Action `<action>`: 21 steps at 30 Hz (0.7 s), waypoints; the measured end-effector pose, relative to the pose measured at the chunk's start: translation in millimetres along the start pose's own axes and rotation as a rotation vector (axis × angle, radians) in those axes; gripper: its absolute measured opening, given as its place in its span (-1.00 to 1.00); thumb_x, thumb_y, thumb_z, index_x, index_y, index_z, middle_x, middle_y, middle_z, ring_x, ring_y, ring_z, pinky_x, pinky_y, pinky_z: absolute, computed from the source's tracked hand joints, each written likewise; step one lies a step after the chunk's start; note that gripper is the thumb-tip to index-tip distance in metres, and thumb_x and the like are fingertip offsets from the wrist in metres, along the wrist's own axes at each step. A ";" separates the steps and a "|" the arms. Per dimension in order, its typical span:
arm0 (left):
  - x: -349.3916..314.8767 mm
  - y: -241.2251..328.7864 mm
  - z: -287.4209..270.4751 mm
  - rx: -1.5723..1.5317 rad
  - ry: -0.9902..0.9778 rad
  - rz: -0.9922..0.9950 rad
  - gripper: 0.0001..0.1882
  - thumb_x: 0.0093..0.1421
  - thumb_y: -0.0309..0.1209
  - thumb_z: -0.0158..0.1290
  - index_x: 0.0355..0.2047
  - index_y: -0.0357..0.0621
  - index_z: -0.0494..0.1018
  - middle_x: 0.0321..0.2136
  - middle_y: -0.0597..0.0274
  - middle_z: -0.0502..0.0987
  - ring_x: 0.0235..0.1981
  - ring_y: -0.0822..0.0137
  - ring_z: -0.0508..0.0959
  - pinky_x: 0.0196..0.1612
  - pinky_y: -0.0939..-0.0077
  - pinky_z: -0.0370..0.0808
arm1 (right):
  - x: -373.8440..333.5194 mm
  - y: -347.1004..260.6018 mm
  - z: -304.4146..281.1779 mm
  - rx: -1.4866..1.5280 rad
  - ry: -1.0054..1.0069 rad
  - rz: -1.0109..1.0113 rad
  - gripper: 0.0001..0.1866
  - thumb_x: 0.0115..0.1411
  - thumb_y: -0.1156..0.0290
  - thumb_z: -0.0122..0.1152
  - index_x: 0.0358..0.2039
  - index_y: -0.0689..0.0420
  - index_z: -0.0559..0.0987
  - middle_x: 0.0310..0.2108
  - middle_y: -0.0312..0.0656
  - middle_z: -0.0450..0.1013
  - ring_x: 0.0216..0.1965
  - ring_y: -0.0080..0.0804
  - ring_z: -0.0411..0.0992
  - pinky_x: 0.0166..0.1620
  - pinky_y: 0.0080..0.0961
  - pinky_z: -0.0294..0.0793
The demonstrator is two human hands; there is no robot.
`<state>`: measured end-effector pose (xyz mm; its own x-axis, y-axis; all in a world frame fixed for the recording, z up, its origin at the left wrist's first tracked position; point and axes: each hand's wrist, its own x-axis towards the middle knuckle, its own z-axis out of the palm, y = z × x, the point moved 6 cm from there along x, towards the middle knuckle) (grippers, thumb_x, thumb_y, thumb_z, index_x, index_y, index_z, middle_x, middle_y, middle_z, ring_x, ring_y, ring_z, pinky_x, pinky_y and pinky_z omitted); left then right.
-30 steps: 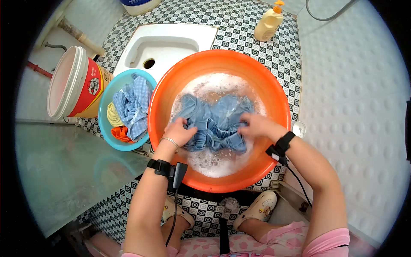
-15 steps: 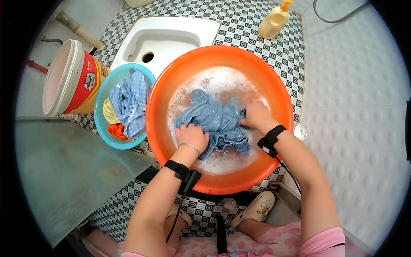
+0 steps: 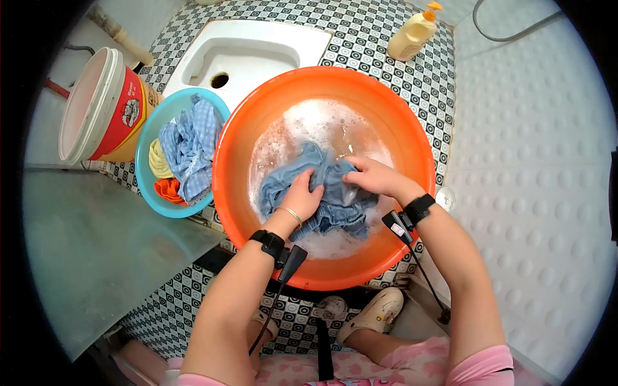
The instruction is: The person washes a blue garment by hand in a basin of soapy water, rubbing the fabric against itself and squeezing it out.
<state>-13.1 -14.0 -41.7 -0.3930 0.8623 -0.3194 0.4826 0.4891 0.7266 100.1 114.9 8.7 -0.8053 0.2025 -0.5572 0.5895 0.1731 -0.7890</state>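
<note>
A wet blue denim garment (image 3: 338, 215) lies bunched in soapy water inside the large orange basin (image 3: 410, 122). My left hand (image 3: 301, 196) grips the cloth from its left side, fingers pressed into the folds and partly hidden. From the right, my right hand (image 3: 375, 175) holds a fold of the same garment between thumb and fingers near its upper middle. Both hands are close together, and the fabric between them is raised into a ridge. White foam (image 3: 322, 119) floats mostly along the far side of the water.
Left of the basin stands a light-blue tub (image 3: 143, 166) of clothes, with a red and yellow bucket (image 3: 125, 119) beyond it. A white squat toilet (image 3: 270, 38) lies behind. A pump bottle (image 3: 412, 36) stands far right, near the textured white wall (image 3: 528, 161).
My hands have come nearer each other, the left moving up and right, the right moving inward. The denim has bunched up between them. The view has shifted slightly.
</note>
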 end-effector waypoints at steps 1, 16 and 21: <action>1.8 9.0 3.1 -0.251 -0.080 -0.057 -0.41 0.23 -0.24 0.00 0.22 -0.21 0.21 0.01 -0.03 0.42 -0.02 0.12 0.46 0.08 0.40 0.36 | -6.6 -3.3 -1.2 0.176 0.027 -0.024 -0.69 0.21 0.31 0.10 -0.06 0.15 0.50 -0.29 -0.34 0.47 -0.26 -0.58 0.38 -0.14 -0.56 0.40; -1.6 67.4 -2.2 -1.189 -0.263 -0.099 -0.85 0.30 -0.35 -0.09 -0.34 -0.14 0.42 -0.42 0.40 0.45 -0.35 0.51 0.41 -0.22 0.61 0.36 | -36.2 -11.4 -28.0 0.576 0.408 -0.244 -0.58 0.26 0.39 0.06 0.12 0.18 0.32 -0.02 -0.23 0.41 0.04 -0.45 0.36 0.10 -0.55 0.31; -10.1 61.8 5.8 -1.396 -0.081 -0.252 -0.69 0.38 -0.23 -0.17 -0.19 -0.20 0.45 -0.28 0.24 0.54 -0.21 0.42 0.50 -0.13 0.48 0.46 | -44.4 -60.8 6.8 0.030 0.759 -0.480 -0.77 0.17 0.43 0.12 -0.16 0.20 0.44 -0.26 -0.06 0.47 -0.16 -0.19 0.45 -0.09 -0.39 0.40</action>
<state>25.2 8.2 2.9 -0.2827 0.8014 -0.5271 -0.7681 0.1401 0.6249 99.6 88.7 79.7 -0.6997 0.6991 0.1473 0.1894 0.3804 -0.9052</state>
